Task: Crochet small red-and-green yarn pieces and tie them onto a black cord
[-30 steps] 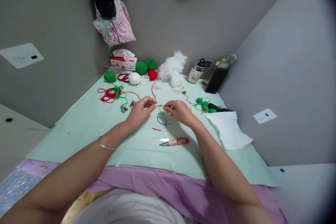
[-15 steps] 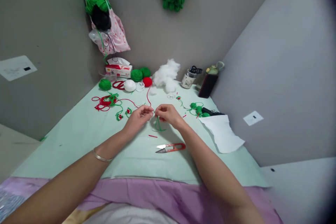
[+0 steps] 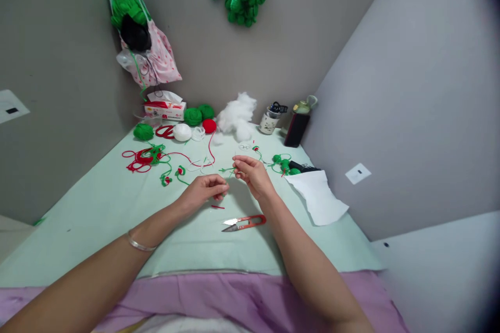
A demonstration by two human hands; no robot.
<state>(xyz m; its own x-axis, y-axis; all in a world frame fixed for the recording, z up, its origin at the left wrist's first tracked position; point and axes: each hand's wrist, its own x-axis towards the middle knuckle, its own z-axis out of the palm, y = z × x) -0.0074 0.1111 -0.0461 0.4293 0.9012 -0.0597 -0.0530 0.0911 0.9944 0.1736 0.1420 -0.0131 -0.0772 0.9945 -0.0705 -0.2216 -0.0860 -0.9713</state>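
Right, here is how I read the scene from my seat.

Left hand (image 3: pixel 203 190): it rests low on the green surface (image 3: pixel 97 208), fingers curled shut over a small red-and-green piece (mostly hidden, so I cannot say what it is).

Right hand (image 3: pixel 250 173): it is raised a little above the surface, thumb and fingertips pinched on a thin green strand (image 3: pixel 226 169) that runs out to the left of the fingers.

Strand and piece: they lie between the two hands, the strand just above and beside the left knuckles; whether it joins the hidden piece I cannot tell.

Snips (image 3: pixel 244 222): red-handled, lying flat just near the right wrist, touched by neither hand.

Further off: a loose tangle of red and green yarn (image 3: pixel 146 156) to the left, yarn balls (image 3: pixel 193 116) and white stuffing (image 3: pixel 236 117) along the wall.

Step in hand: I judge it to be fine cord work, pulling or threading the strand at the small piece.

Next move: it would call for steady tension from the right pinch and a firm hold on the left (the strand is thin and slips easily, I would guess).
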